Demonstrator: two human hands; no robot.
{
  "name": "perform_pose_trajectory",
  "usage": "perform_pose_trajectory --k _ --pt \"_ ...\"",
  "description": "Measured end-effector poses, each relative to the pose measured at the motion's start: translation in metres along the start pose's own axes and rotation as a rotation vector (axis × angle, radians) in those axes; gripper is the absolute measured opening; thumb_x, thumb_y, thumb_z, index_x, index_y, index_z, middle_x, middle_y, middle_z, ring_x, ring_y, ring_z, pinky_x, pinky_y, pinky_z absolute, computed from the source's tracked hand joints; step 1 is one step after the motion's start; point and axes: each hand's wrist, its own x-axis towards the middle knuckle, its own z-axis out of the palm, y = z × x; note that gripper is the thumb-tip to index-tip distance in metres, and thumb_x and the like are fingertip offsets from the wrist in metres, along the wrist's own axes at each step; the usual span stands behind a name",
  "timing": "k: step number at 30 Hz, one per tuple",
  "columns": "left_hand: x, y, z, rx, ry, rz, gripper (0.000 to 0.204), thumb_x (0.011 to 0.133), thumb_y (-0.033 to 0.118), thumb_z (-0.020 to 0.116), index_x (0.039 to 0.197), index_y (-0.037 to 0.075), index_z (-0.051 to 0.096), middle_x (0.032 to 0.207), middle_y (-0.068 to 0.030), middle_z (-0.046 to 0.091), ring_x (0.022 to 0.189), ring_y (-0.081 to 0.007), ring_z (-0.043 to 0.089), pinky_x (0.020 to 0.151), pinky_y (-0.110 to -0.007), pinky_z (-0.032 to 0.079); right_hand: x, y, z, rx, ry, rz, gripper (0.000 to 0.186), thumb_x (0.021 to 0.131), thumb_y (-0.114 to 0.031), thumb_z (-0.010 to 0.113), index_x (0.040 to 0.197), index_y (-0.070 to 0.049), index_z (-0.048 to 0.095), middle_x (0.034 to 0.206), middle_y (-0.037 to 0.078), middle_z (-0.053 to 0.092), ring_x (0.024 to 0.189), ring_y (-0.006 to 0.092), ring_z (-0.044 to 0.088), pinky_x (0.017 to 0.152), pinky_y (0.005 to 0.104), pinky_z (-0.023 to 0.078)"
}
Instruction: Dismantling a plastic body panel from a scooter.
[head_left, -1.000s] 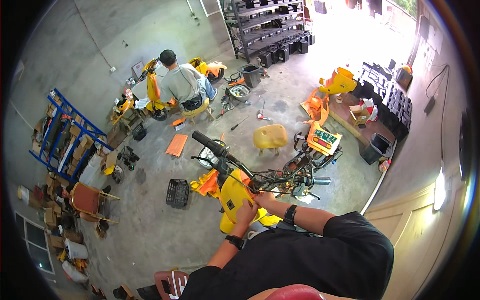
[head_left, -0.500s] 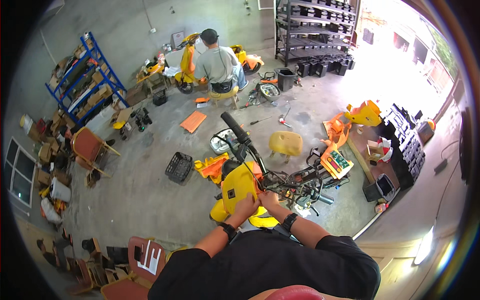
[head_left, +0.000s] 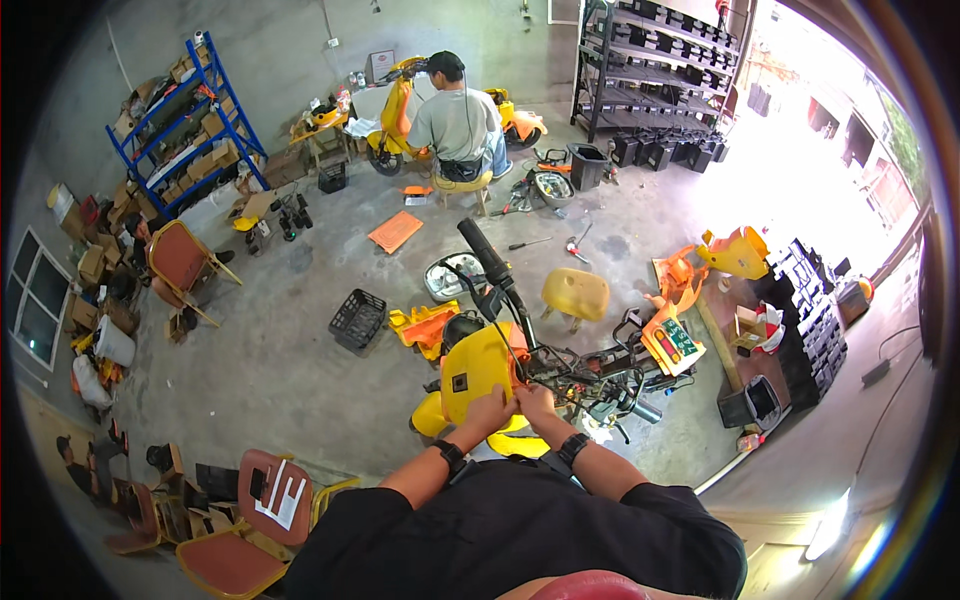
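The curved yellow plastic panel (head_left: 483,365), bearing a square dark mark (head_left: 460,382), stood beside the black tubular handlebar (head_left: 486,251); left hand (head_left: 488,410) and right hand (head_left: 537,403) met at its edge, fingers bent, grip unclear.

Scooter workshop. Frame and wiring are exposed on the near scooter (head_left: 548,362); another scooter (head_left: 398,112) is parked at the far wall. Hand tools (head_left: 575,248) and loose body panels (head_left: 737,253) are scattered on bare concrete floor (head_left: 265,360). Stock is kept on blue shelving (head_left: 228,117), far left, and a dark rack (head_left: 640,98), far right.
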Motion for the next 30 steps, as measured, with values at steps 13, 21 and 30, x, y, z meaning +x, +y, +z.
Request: perform_pose_trajectory --k 13,21,30 --pt "-0.004 0.005 -0.001 0.000 0.028 -0.039 0.048 0.088 0.048 0.051 0.090 0.000 0.048 0.070 -0.0259 0.062 0.063 -0.0454 0.061 0.057 -0.052 0.049 -0.020 -0.020 -0.028 0.078 0.126 0.130 0.020 0.084 -0.024 0.060 0.082 -0.004 0.060 0.061 0.002 0.051 0.048 0.0153 0.041 0.047 0.0332 0.034" --pt "-0.013 -0.059 -0.002 -1.544 -0.735 -0.765 0.053 0.095 0.058 0.033 0.072 0.012 0.046 0.053 -0.0006 0.040 0.043 -0.0145 0.041 0.041 -0.028 0.034 -0.032 -0.017 -0.049 -0.759 -0.654 -0.460 0.026 0.084 -0.026 0.061 0.098 -0.005 0.066 0.073 0.012 0.063 0.061 0.0196 0.061 0.055 0.0339 0.048" --pt "-0.031 -0.014 -0.034 -1.644 -0.769 -0.603 0.041 0.098 0.048 0.038 0.095 0.011 0.055 0.067 -0.0004 0.055 0.053 -0.0137 0.052 0.051 -0.028 0.044 -0.067 -0.096 -0.008 -0.587 -0.654 -0.216 0.027 0.081 -0.026 0.060 0.091 -0.003 0.068 0.082 0.014 0.067 0.078 0.0235 0.064 0.071 0.0338 0.049"
